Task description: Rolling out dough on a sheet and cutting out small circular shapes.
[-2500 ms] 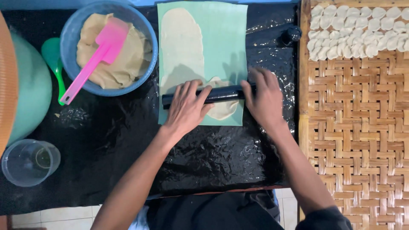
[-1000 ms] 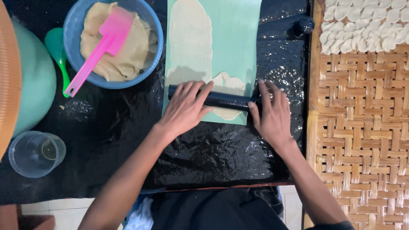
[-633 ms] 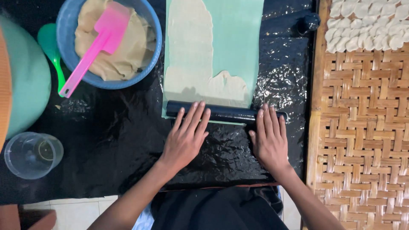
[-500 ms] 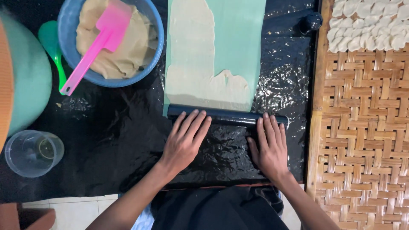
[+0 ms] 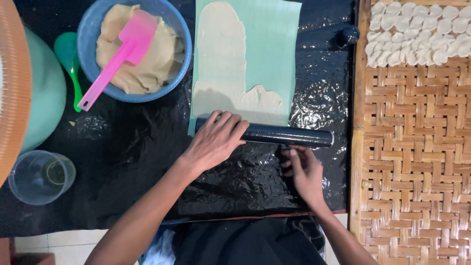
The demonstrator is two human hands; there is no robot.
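Observation:
A black rolling pin [image 5: 289, 136] lies across the near edge of a pale green sheet [image 5: 272, 54]. Flattened beige dough [image 5: 223, 68] covers the sheet's left side and near end. My left hand [image 5: 213, 142] rests palm down on the pin's left end, fingers spread over it. My right hand [image 5: 304, 169] sits just below the pin's right part, fingers loosely curled, fingertips close to the pin but holding nothing.
A blue bowl [image 5: 174, 73] of dough with a pink spatula [image 5: 117, 56] stands at the back left, beside a green spoon [image 5: 68, 54]. A clear cup [image 5: 37, 176] sits near left. A woven tray [image 5: 412, 157] on the right carries small dough pieces [image 5: 417, 29]. Black plastic [image 5: 122, 162] covers the table.
The pin rolled toward me off the dough to the sheet's near edge. My right hand has slipped off the pin and now lies below it; my left hand stays on it.

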